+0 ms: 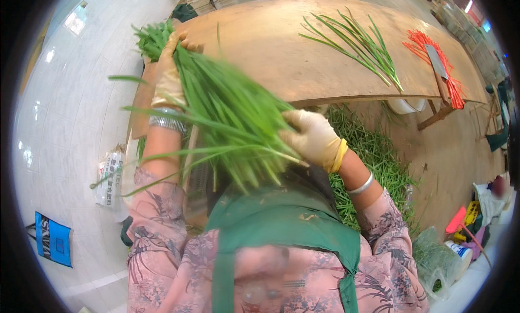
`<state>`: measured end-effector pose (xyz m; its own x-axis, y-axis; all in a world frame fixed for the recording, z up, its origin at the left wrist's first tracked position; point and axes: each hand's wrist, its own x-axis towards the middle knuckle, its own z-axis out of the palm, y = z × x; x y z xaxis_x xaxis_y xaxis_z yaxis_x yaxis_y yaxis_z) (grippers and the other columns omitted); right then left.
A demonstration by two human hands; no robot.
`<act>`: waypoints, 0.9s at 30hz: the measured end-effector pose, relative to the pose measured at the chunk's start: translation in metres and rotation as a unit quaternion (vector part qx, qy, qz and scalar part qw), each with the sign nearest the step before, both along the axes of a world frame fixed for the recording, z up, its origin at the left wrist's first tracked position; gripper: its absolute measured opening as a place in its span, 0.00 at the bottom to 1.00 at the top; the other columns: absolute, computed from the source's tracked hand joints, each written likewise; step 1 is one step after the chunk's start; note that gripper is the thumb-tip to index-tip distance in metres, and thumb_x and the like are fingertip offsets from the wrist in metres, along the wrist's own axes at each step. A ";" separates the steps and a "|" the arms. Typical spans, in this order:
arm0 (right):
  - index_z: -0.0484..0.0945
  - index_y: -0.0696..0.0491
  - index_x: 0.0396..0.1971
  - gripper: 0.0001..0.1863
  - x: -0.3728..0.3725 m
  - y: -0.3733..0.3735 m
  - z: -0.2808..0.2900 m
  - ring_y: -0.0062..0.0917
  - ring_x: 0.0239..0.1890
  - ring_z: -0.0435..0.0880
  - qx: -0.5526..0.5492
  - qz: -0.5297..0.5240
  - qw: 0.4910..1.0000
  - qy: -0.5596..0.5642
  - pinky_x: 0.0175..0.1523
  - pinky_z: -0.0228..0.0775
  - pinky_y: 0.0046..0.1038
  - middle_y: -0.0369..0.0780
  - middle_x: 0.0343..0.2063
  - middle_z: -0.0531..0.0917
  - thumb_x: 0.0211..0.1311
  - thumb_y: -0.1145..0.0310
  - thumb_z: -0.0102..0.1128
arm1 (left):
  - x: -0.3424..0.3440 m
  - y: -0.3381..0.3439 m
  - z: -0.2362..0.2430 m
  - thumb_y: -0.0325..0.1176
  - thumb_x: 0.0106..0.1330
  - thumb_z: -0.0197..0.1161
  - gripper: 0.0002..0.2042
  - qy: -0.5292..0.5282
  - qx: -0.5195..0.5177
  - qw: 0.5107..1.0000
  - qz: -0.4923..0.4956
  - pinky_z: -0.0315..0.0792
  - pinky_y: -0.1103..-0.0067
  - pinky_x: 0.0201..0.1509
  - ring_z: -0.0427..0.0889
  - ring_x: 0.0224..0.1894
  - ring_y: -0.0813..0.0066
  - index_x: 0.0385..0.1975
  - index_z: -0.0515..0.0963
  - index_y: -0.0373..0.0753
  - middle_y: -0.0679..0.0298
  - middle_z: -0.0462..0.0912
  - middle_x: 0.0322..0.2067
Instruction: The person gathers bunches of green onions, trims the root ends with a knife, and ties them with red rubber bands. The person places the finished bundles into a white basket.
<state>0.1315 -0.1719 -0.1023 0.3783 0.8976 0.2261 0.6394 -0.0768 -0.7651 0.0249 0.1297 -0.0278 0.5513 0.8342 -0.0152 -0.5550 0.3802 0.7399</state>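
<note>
A large bunch of garlic chives (pixel 233 107) slants across in front of my body, its leafy tips at the upper left and pale stem ends toward my apron, blurred by motion. My gloved left hand (pixel 170 64) is closed around it near the tips. At the stem side, my gloved right hand (pixel 315 137) has its fingers curled against the stalks, closed on the bunch's edge; its fingertips are partly hidden. Several loose stalks stick out past my left forearm.
Loose stalks (pixel 357 47) lie on the wooden table (pixel 244 37). At its right, a cleaver (pixel 436 61) rests on red ties (pixel 455 88). Green trimmings (pixel 374 161) heap on the floor below. A white bucket (pixel 406 106) stands under the table, and a plastic bag (pixel 436 259) lies lower right.
</note>
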 end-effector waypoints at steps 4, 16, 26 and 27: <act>0.81 0.64 0.52 0.20 0.033 0.008 -0.007 0.26 0.42 0.84 0.035 -0.040 0.943 0.329 0.50 0.76 0.28 0.45 0.43 0.88 0.69 0.64 0.60 | -0.002 0.019 0.002 0.40 0.72 0.66 0.12 0.147 0.069 0.986 -0.027 0.85 0.68 0.41 0.86 0.36 0.65 0.41 0.79 0.38 0.62 0.84 0.31; 0.82 0.55 0.35 0.11 0.071 -0.120 0.003 0.23 0.28 0.77 -0.015 -0.278 0.944 0.176 0.35 0.71 0.27 0.36 0.25 0.81 0.68 0.62 0.65 | 0.021 0.063 -0.038 0.45 0.76 0.59 0.13 0.294 -0.006 0.955 -0.047 0.84 0.67 0.37 0.86 0.32 0.67 0.40 0.78 0.41 0.62 0.87 0.36; 0.82 0.58 0.49 0.25 0.037 0.049 0.070 0.40 0.42 0.88 -0.141 -0.067 0.965 -0.211 0.51 0.79 0.40 0.50 0.36 0.87 0.60 0.53 0.64 | 0.012 0.049 -0.038 0.46 0.73 0.61 0.14 0.314 -0.037 0.946 -0.072 0.79 0.67 0.48 0.85 0.38 0.61 0.43 0.84 0.41 0.58 0.88 0.39; 0.82 0.60 0.48 0.26 0.049 0.054 0.072 0.37 0.37 0.89 -0.158 -0.069 0.967 -0.188 0.46 0.80 0.36 0.53 0.33 0.86 0.61 0.53 0.62 | 0.010 0.055 -0.041 0.47 0.74 0.61 0.16 0.315 -0.049 0.943 -0.092 0.80 0.67 0.49 0.85 0.40 0.61 0.47 0.83 0.40 0.57 0.88 0.42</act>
<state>0.1806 -0.1179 -0.0301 0.4443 0.8910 0.0937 0.8342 -0.3734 -0.4058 0.0353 0.1850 -0.0692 0.5423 0.7033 -0.4597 0.0643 0.5107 0.8573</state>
